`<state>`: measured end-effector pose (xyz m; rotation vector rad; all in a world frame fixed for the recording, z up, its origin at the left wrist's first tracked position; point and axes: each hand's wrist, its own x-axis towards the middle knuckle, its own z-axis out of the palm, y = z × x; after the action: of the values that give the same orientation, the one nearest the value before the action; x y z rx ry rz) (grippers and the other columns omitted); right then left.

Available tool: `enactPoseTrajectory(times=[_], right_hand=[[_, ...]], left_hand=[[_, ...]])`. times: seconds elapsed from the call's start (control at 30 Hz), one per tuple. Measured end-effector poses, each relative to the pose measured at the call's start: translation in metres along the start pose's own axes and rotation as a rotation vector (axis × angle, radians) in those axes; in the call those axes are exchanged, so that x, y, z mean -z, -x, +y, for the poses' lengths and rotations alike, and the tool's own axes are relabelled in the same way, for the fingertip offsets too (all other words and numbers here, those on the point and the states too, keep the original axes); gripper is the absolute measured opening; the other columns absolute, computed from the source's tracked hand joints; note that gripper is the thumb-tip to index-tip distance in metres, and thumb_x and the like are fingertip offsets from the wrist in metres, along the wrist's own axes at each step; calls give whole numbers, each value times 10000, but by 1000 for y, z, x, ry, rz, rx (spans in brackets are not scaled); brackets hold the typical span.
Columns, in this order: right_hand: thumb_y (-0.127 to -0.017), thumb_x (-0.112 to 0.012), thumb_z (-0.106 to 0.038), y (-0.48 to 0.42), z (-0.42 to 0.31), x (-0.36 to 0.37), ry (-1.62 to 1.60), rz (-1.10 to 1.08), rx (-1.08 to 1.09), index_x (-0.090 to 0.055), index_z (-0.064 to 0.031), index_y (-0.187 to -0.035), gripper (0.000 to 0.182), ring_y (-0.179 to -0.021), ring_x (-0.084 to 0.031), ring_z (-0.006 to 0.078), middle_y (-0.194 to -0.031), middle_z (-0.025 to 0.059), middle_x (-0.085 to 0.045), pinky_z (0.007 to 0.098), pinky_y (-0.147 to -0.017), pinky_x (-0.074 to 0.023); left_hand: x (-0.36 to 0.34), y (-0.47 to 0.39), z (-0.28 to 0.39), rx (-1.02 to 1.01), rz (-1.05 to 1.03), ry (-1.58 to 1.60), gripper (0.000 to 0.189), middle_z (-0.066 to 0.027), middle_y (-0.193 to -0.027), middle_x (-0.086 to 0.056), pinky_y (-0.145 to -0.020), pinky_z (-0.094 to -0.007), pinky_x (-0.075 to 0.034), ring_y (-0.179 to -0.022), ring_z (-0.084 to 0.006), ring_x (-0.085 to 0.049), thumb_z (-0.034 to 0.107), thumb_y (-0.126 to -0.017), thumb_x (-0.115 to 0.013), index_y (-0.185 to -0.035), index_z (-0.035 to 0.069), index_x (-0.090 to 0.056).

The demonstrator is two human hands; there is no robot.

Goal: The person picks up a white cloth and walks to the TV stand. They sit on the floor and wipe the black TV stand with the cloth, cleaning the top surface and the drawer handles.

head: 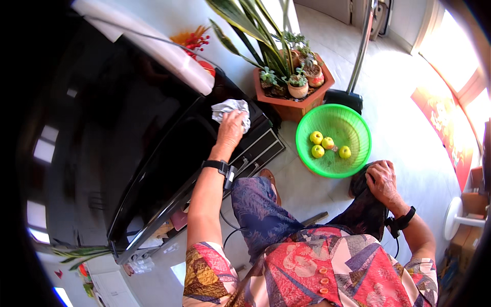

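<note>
My left hand (pixel 231 128) presses a crumpled whitish-grey cloth (pixel 229 107) onto the top of a glossy black cabinet (pixel 203 126), near its right end. Its fingers are bent over the cloth. A large black television (pixel 115 92) stands along the cabinet to the left of that hand. My right hand (pixel 383 178) rests on my right knee, fingers curled, and no object shows in it. Between my two hands, further forward, is a bright green plastic basket (pixel 333 170) with several yellow-green apples (pixel 317 151) in it.
A hexagonal terracotta-coloured planter (pixel 293 109) holds a tall snake plant (pixel 264 38) and small potted succulents. A metal pole (pixel 360 50) rises from a black base behind the basket. Red berry decorations (pixel 197 41) stand beyond the television. A white round-based stand (pixel 453 218) is at right.
</note>
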<state>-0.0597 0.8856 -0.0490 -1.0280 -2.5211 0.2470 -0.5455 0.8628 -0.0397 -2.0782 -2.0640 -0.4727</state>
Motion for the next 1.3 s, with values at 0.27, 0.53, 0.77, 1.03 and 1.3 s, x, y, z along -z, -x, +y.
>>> enactPoseTrajectory(times=[0.27, 0.53, 0.77, 1.03, 1.3], right_hand=[[-696, -601, -158, -3, -8, -6, 53, -47, 71, -615, -68, -706, 92, -879, -525, 237, -769, 60, -609, 405, -850, -342], [-699, -598, -151, 2, -9, -5, 60, -29, 42, -609, -59, -690, 93, -853, -531, 242, -749, 72, -602, 400, -840, -350], [-692, -604, -147, 0, -10, -7, 70, -30, 41, -600, -60, -680, 87, -850, -534, 240, -743, 67, -597, 398, -834, -356], [-682, -607, -142, -1, -14, -13, 93, -64, 39, -603, -56, -685, 85, -842, -540, 244, -738, 66, -593, 400, -831, -366], [-685, -615, -135, 2, -11, -14, 129, -59, 31, -621, -56, -696, 81, -853, -540, 242, -740, 64, -603, 397, -834, -360]], left_hand=[[55, 73, 40, -174, 52, 104, 298, -102, -1003, -583, -841, -355, -454, -962, -285, -527, -45, -710, -529, -971, 67, -621], [82, 179, -48, 388, 93, -113, 403, -135, -1154, -517, -928, -413, -393, -1073, -333, -470, 52, -715, -591, -1116, 89, -566], [38, 159, -62, 342, 129, -220, 384, -169, -1217, -467, -981, -430, -329, -1135, -341, -412, 218, -806, -547, -1150, 47, -544], [43, 123, -93, 588, -7, -350, 425, -151, -1220, -497, -971, -434, -305, -1115, -311, -442, 348, -843, -458, -1179, 105, -550], [58, 181, -128, 985, -45, -323, 508, -219, -1357, -353, -1002, -531, -248, -1220, -451, -311, 487, -857, -398, -1282, 215, -454]])
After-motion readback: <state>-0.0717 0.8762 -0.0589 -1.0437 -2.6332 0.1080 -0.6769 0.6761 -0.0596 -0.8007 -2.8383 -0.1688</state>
